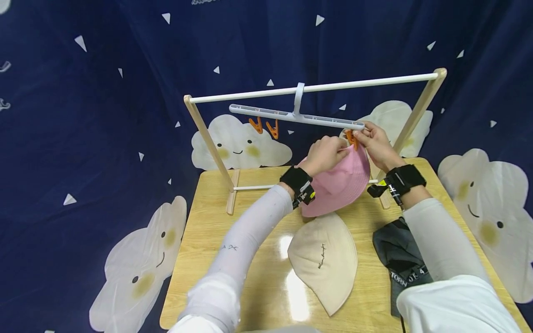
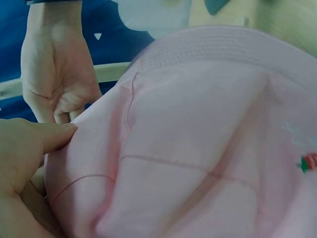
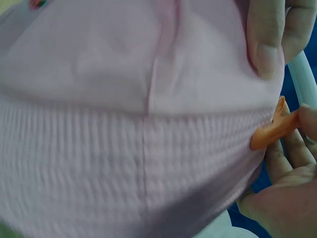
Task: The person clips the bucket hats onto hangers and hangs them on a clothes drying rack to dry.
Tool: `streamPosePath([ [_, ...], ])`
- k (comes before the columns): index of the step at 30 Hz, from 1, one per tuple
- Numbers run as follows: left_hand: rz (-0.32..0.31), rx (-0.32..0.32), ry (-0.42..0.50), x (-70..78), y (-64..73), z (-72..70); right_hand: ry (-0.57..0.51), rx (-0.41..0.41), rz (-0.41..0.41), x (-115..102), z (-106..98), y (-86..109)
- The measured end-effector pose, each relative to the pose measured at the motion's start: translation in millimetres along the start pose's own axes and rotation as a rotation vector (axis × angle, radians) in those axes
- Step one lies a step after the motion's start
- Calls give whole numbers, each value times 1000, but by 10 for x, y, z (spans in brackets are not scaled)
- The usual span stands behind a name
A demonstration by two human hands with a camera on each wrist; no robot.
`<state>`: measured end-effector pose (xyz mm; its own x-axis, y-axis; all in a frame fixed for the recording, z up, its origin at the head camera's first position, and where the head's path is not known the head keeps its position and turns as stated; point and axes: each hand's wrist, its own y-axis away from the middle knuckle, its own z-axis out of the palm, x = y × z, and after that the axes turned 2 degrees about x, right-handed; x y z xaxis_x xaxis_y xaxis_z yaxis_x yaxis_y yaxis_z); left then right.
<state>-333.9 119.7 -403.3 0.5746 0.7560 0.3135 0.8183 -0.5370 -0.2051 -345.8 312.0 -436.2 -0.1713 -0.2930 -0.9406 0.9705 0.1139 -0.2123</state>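
Observation:
My left hand [image 1: 325, 153] pinches the crown of a pink bucket hat [image 1: 339, 185] just below the hanger; in the left wrist view, its thumb lies along the hat's fabric [image 2: 188, 129]. My right hand [image 1: 378, 144] pinches an orange clip [image 1: 352, 138] under the right end of the white hanger [image 1: 329, 121]. The clip's jaws meet the pink hat's edge, seen closely in the right wrist view, where the clip [image 3: 272, 133] sits beside the stitched brim [image 3: 99, 158]. Two more orange clips [image 1: 272, 129] hang from the hanger's left half.
The hanger hooks over the white rail [image 1: 366, 83] of a wooden-legged rack. On the table [image 1: 208, 231] lie a beige bucket hat [image 1: 326, 259] and a dark cap [image 1: 401, 249] with white lettering, partly behind my right sleeve. A navy curtain with clouds stands behind.

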Motion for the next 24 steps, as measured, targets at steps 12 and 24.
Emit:
streamPosePath([
  [12, -27, 15, 211, 76, 7, 177, 109, 64, 0, -48, -80, -22],
  [24, -57, -39, 741, 293, 194, 515, 142, 160, -33, 31, -202, -48],
])
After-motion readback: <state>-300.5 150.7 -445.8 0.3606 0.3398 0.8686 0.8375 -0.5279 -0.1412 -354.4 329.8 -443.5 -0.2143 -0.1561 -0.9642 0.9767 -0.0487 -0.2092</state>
